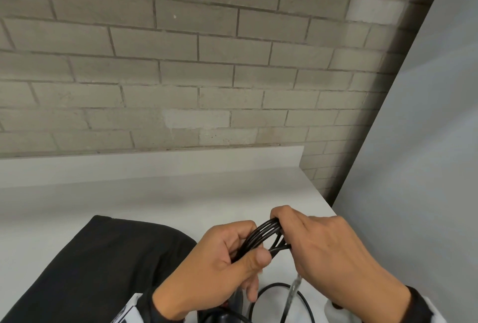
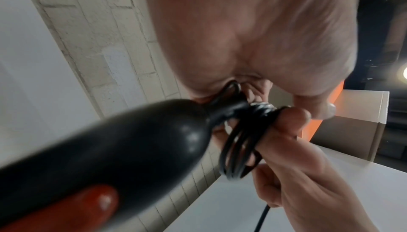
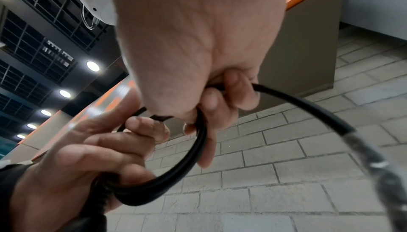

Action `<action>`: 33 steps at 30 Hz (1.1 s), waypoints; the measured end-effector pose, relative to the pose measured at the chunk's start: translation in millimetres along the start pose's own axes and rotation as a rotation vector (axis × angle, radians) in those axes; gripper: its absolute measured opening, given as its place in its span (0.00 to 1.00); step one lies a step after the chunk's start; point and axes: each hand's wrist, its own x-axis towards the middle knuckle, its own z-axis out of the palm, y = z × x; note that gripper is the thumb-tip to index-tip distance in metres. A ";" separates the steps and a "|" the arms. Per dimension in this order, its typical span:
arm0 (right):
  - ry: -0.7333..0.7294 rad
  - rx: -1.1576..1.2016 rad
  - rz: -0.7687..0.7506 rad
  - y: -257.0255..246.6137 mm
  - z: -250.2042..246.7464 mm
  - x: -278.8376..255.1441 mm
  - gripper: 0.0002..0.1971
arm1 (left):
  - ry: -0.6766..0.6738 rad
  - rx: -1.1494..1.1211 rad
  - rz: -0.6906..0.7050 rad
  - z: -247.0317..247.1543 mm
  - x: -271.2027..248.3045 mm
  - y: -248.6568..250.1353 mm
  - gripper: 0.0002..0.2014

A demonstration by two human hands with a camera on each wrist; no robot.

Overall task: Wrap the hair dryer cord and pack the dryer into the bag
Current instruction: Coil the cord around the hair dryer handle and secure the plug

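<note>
A: Right, from the head view first: what are the hands doing?

B: The left hand (image 1: 222,258) has its fingers and thumb curled round a bundle of black cord (image 1: 261,238) loops, held above the white tabletop (image 1: 155,193). The right hand (image 1: 333,250) grips the other end of the same bundle, fingers curled over it. More cord lies in a loose loop on the tabletop below the hands.

A: And the bag?

B: A black bag (image 1: 103,265) lies flat on the tabletop, left of the hands. Only a dark bit of the dryer (image 1: 219,318) shows at the bottom edge, under the left wrist.

A: Now the left wrist view?

B: The dryer's (image 2: 110,148) black handle fills the lower left, with a red switch (image 2: 88,206) on it; it is close under the left hand (image 2: 253,35), but I cannot tell how it is held. The cord (image 2: 240,141) loops sit wound round a finger of the right hand (image 2: 304,166).

A: And the right wrist view?

B: The right hand (image 3: 198,53) is closed on the cord (image 3: 193,164), which curves down in a loop to the left hand (image 3: 88,157), also curled round it. Another stretch of cord arcs off to the right, blurred at its far end. Behind is a pale brick wall (image 3: 286,183)
</note>
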 end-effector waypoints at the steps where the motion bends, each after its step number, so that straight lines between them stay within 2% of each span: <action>1: 0.001 0.009 0.015 -0.5 0.6 -0.6 0.16 | -0.020 0.030 0.008 -2.4 -1.3 0.4 0.20; 3: 0.004 0.021 0.054 -2.1 0.9 -0.9 0.15 | -0.044 0.070 0.014 -7.5 -4.0 1.3 0.19; 7: 0.024 0.030 0.124 -4.0 4.9 -1.4 0.14 | -0.072 0.071 0.004 -11.6 -9.6 -3.2 0.30; 12: 0.053 0.059 0.159 -8.3 8.3 -0.7 0.13 | 0.032 0.012 0.027 -5.7 -13.2 -16.0 0.25; 16: 0.003 0.120 0.174 -7.3 11.7 -3.7 0.15 | 0.111 0.102 0.032 -2.2 -13.3 -17.4 0.21; 20: -0.097 0.369 0.114 8.9 3.7 -4.3 0.05 | 0.087 0.203 0.067 -2.0 -13.3 -15.2 0.15; 22: -0.115 0.450 0.063 17.9 -8.4 -5.9 0.14 | 0.073 0.246 0.071 -3.8 -13.2 -14.7 0.15; 24: -0.089 0.538 0.052 24.5 -20.9 -6.9 0.22 | 0.059 0.279 0.065 -5.8 -13.4 -14.0 0.15; 25: -0.071 0.586 0.032 27.3 -26.2 -7.1 0.21 | 0.053 0.284 0.060 -6.4 -13.6 -13.6 0.15; 28: 0.022 0.649 -0.102 32.7 -38.3 -2.0 0.06 | 0.029 0.275 0.049 -6.5 -12.8 -12.5 0.13; 33: 0.209 0.631 -0.192 29.1 -35.2 15.0 0.06 | -0.059 0.264 0.043 -1.4 -8.7 -11.3 0.13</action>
